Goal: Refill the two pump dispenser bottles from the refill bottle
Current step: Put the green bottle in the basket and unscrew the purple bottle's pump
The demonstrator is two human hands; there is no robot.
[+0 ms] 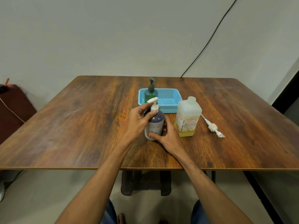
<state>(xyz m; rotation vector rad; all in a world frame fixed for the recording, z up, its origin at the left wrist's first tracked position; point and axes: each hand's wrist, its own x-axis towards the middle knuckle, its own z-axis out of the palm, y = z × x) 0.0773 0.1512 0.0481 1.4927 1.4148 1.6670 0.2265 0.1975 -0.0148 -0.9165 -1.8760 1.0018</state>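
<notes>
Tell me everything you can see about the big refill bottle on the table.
The refill bottle is a squarish jug of translucent whitish plastic with a printed label reading BIOCHEK CHG. It stands upright on the wooden table, just right of the purple pump bottle. Its neck is open, with no cap. Yellowish liquid shows in its lower part.

Head-worn view, downward over table (80, 126)

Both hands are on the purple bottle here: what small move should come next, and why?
Probably twist the pump off: the left hand grips its collar, the right hand steadies the purple bottle, and the refill bottle stands open beside it.
</notes>
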